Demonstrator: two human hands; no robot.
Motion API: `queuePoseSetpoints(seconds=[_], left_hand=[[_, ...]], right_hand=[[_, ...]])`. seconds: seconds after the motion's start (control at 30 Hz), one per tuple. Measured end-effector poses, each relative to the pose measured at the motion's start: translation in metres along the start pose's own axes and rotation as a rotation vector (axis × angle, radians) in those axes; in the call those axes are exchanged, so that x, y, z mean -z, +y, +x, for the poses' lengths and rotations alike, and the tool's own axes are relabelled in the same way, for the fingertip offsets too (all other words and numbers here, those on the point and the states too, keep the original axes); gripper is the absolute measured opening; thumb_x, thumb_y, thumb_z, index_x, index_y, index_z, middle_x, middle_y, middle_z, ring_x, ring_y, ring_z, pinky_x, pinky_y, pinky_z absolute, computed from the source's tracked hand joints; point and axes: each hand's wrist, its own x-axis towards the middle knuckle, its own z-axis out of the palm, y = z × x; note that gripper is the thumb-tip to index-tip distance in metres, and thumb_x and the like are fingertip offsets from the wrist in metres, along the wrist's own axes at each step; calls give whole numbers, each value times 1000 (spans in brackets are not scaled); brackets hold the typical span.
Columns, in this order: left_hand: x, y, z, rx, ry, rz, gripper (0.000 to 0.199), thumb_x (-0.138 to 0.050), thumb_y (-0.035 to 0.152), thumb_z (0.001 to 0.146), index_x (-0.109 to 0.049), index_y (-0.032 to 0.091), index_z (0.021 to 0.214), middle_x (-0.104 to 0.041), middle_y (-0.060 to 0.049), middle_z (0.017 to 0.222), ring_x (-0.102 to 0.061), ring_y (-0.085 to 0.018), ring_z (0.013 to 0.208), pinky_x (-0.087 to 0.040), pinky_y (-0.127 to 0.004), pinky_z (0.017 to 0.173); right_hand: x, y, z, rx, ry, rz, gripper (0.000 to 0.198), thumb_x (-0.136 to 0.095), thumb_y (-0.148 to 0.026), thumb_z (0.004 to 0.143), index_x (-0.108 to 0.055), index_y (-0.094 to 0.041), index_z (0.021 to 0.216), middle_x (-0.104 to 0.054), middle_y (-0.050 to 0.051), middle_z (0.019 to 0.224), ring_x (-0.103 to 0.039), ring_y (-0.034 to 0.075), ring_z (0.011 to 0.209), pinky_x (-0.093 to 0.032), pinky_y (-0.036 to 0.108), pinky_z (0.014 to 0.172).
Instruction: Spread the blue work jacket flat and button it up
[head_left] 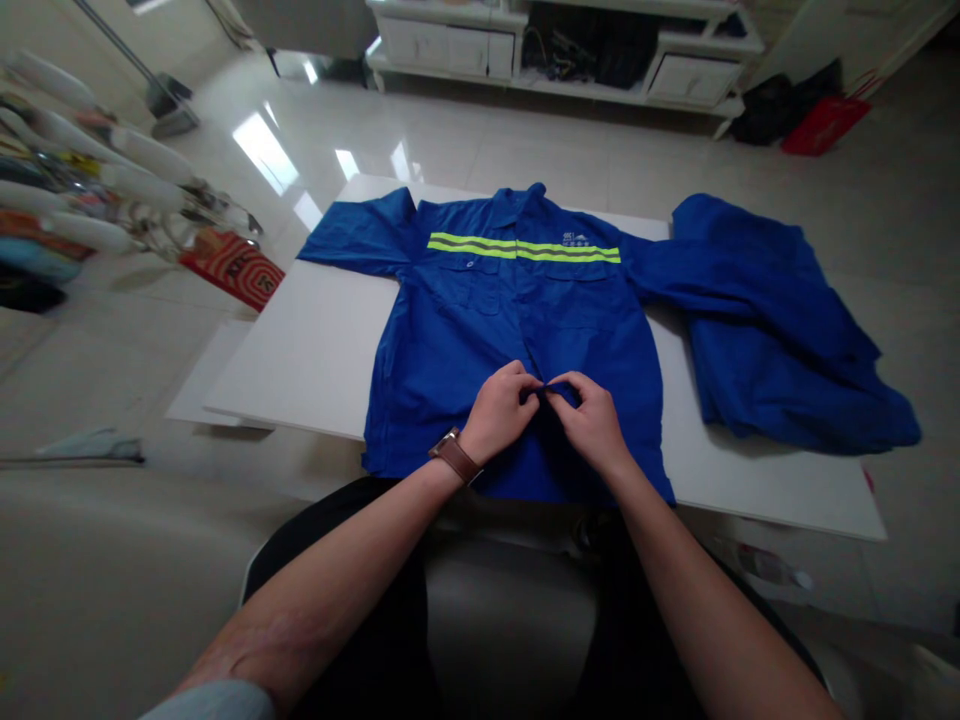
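A blue work jacket (450,340) with a yellow-and-grey reflective stripe across the chest lies front up, collar away from me. Its left-side sleeve stretches out over the table, and the other reaches onto a heap of blue cloth. My left hand (501,408), with a brown-strapped watch on the wrist, pinches the jacket's front edge below the middle. Right beside it, my right hand (589,415) pinches the same front opening, and the fingertips of both hands nearly meet. Whether a button lies between the fingers is hidden.
The white table (300,350) carries the jacket and, at right, the folded blue cloth (780,340). A red patterned bag (232,265) stands past the left edge. A plastic bottle (772,565) is below the right front edge. Across the floor stands a white cabinet (480,50).
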Motion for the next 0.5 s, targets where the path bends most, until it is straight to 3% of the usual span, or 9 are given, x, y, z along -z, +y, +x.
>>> queuePoseSetpoints(seconds=[0.23,0.5], left_hand=[[-1,-2,-1,19,-42,-10,13,-58,4,80,-65,15,76,-58,-2,84,-54,-13,76,-41,-26,70],[-3,-5,-3,52,-52,-38,14,-60,1,78,-64,14,77,-58,-1,83,-52,-12,74,-40,-25,69]], right_hand=[[-4,-1,-4,40,53,-121,12,-59,-26,89,-69,-19,86,-65,6,91,-62,20,88,-45,30,81],[-8,3,-8,-10,68,-148,13,-60,-30,87,-67,-19,84,-67,5,87,-63,21,85,-43,31,79]])
